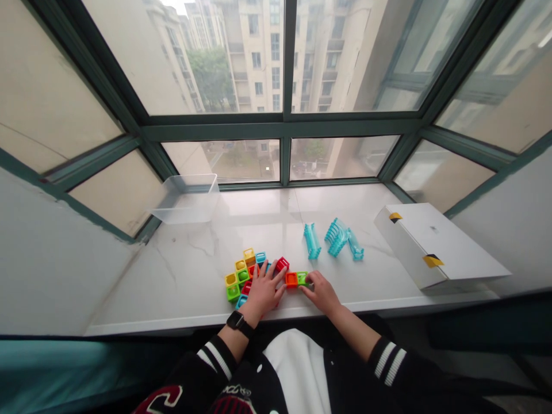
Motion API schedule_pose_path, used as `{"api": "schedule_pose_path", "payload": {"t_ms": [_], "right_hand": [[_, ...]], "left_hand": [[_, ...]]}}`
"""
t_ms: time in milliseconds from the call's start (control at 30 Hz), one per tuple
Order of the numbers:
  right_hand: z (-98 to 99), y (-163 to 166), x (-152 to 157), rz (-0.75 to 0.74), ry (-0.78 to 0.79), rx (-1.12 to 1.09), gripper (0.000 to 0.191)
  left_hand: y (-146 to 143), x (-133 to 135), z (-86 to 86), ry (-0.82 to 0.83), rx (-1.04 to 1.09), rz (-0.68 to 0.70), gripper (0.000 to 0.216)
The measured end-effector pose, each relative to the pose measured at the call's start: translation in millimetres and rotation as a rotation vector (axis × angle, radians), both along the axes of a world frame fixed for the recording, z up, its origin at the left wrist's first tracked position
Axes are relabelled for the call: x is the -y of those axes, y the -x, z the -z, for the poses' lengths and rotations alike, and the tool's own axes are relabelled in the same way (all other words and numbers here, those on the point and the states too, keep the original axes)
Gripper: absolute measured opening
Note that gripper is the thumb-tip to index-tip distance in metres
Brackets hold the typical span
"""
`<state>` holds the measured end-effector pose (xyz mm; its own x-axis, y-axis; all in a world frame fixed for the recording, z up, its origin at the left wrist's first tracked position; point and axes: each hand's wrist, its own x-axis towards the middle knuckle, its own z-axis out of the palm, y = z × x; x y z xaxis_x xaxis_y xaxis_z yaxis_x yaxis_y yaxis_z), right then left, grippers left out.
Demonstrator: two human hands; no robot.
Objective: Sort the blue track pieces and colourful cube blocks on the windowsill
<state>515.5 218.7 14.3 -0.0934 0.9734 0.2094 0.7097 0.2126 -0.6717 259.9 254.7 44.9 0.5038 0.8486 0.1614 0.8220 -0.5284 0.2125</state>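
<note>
Several colourful toy blocks (243,276) in yellow, green, red, orange and blue stand grouped on the white marble sill. My left hand (264,291) lies over the right part of this group with its fingers spread, hiding some blocks. A red block (282,264) sits tilted by its fingertips. Just right of that, an orange block (292,280) and a green block (301,278) stand side by side, touching. My right hand (319,291) pinches the green block at its right end between thumb and fingers.
Translucent turquoise plastic pieces (312,241) lie beyond my right hand, some curved and ribbed. A clear plastic bin (190,201) stands at the back left. On the right is a white box (448,244) with yellow-black tabs. Green-framed windows enclose the marble sill (172,287).
</note>
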Motion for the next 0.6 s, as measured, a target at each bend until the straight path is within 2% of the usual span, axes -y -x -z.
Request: {"api": "schedule_pose_path", "payload": {"t_ms": [233,400,600], "right_hand": [[0.3,13,-8,-0.041,0.024,-0.027,0.004],[-3.4,20,-9,-0.083,0.068,-0.042,0.006],[-4.8,16,-6,-0.096,0.080,-0.058,0.006]], "left_hand": [[2,1,-3.3,0.014,0.013,0.032,0.064],[0,2,-3.8,0.009,0.032,0.012,0.047],[-1,3,-8.5,0.034,0.046,0.004,0.041]]}}
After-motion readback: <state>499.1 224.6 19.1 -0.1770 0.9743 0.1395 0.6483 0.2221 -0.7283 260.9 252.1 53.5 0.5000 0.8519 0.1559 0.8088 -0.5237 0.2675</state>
